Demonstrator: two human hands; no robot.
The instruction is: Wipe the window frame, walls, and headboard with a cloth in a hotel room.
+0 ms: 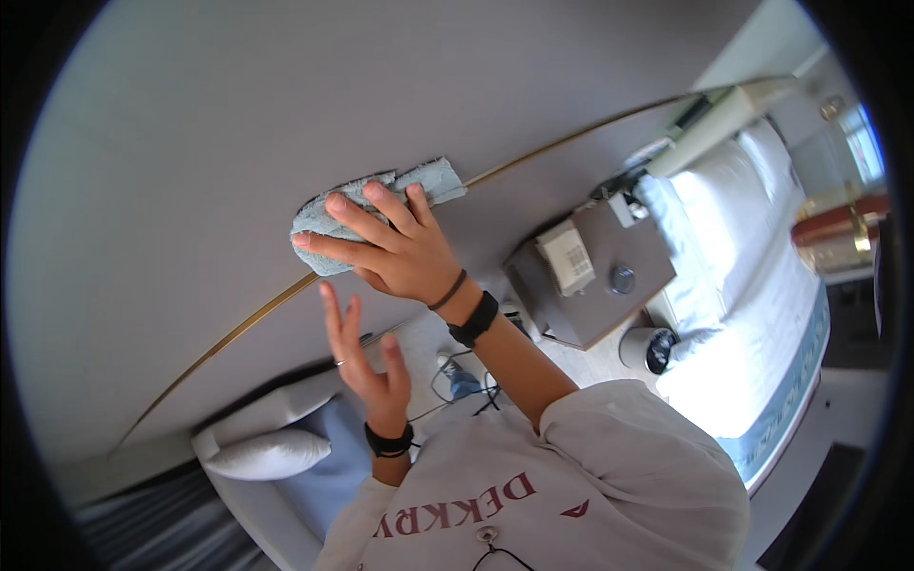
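Note:
My right hand (400, 250) lies over a folded pale blue-grey terry cloth (439, 182), fingers spread, pressing it to the grey wall. Beneath the cloth runs a thin gold trim strip (264, 305), visible on both sides of it. The thumb tucks under the cloth's lower edge, and the strip directly behind it is hidden. Lower and to the left, my left hand (368, 364) is raised near the wall with its fingers apart and nothing in it. A ring shows on one of its fingers, and black bands circle both wrists.
A grey sofa (307, 457) with a white pillow (275, 455) stands at lower left. On the right are a bedside cabinet (614, 243) holding a tissue box (568, 257) and glass ashtray (622, 279), a waste bin (635, 350) and a white bed (735, 285). A cord (435, 407) hangs near my feet.

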